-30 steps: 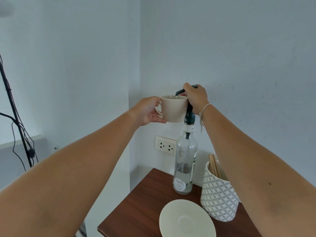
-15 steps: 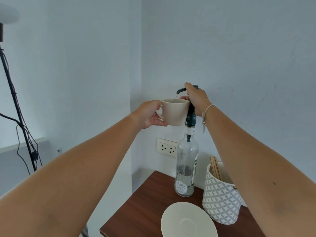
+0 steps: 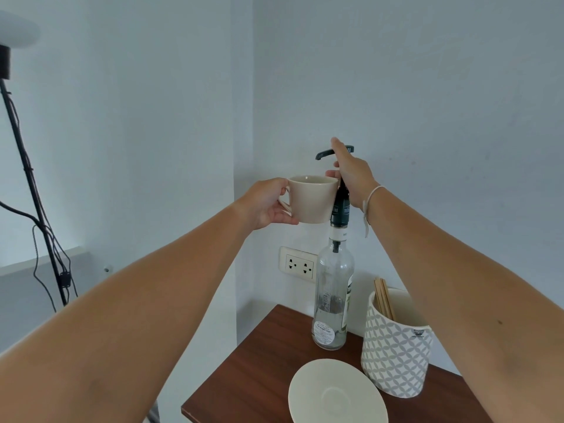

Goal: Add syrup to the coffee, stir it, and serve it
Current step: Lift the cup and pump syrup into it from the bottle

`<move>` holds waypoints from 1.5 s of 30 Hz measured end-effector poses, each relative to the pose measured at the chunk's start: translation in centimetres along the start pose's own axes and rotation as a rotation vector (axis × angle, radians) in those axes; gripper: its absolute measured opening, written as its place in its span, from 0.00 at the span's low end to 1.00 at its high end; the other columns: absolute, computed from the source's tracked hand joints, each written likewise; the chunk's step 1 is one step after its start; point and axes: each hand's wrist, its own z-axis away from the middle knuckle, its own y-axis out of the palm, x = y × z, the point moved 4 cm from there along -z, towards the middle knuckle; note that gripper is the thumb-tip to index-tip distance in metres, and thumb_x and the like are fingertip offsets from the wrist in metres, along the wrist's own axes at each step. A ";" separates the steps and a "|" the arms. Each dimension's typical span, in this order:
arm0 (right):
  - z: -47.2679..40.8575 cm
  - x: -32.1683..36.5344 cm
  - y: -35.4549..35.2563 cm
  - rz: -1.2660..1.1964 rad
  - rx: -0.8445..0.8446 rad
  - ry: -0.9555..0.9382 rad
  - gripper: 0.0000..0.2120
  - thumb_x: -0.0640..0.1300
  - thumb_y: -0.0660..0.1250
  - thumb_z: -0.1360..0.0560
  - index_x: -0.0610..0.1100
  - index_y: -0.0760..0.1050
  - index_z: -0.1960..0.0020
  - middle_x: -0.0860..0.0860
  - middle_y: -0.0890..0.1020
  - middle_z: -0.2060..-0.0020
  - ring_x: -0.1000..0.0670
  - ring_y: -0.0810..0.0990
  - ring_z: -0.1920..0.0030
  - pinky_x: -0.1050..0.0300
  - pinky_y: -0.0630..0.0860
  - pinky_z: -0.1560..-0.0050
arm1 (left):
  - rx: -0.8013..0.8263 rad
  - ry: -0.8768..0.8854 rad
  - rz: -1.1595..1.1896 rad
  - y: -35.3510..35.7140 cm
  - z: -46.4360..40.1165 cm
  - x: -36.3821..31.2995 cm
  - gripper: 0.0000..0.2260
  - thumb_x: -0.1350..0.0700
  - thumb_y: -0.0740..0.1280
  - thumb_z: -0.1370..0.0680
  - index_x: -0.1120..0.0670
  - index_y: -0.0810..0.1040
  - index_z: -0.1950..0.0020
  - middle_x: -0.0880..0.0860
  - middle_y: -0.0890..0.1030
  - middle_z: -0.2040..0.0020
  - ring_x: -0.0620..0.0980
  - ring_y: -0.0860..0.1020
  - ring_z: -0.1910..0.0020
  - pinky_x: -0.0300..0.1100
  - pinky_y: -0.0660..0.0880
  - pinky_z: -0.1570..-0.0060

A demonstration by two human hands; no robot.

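Note:
My left hand [image 3: 268, 203] holds a beige coffee cup [image 3: 311, 199] by its handle, raised in the air beside the neck of the syrup bottle [image 3: 332, 300]. The cup's rim sits just below the spout of the bottle's dark pump head [image 3: 324, 154]. My right hand [image 3: 351, 175] lies over the pump head, fingers stretched across its top and thumb beneath, by the cup's rim. The clear glass bottle stands on the brown table [image 3: 259, 377]. What is inside the cup is hidden from here.
A cream saucer [image 3: 335, 395] lies on the table in front of the bottle. To its right, a grey-and-white patterned holder [image 3: 393, 343] carries wooden stir sticks [image 3: 383, 297]. There is a wall socket [image 3: 297, 265] behind the bottle and a black stand with cables [image 3: 30, 193] at far left.
The pump head has come up relative to the cup, and my right hand's fingers have straightened over it. The cup stays under the spout.

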 end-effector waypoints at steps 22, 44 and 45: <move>11.7 -9.0 -3.0 0.008 0.177 -0.141 0.29 0.52 0.66 0.25 0.45 0.65 0.28 0.47 0.71 0.31 0.49 0.70 0.32 0.51 0.67 0.31 | -0.009 -0.058 0.016 0.0 5.6 4.7 0.06 0.59 0.61 0.21 0.61 0.71 0.53 0.65 0.68 0.38 0.66 0.77 0.51 0.54 0.78 0.58; 20.0 -19.2 -5.8 -0.092 0.282 -0.034 0.27 0.36 0.70 0.28 0.42 0.67 0.31 0.44 0.76 0.37 0.52 0.76 0.41 0.66 0.78 0.50 | 0.046 -0.221 0.082 2.4 10.6 17.5 0.10 0.56 0.61 0.21 0.57 0.67 0.61 0.64 0.77 0.55 0.61 0.81 0.58 0.49 0.82 0.65; 20.2 -19.8 -6.0 -0.081 0.273 -0.022 0.27 0.36 0.70 0.28 0.42 0.67 0.31 0.44 0.76 0.37 0.51 0.76 0.40 0.63 0.78 0.47 | 0.055 -0.230 0.073 2.5 10.6 18.1 0.10 0.56 0.61 0.21 0.57 0.69 0.61 0.63 0.78 0.55 0.61 0.81 0.57 0.49 0.82 0.63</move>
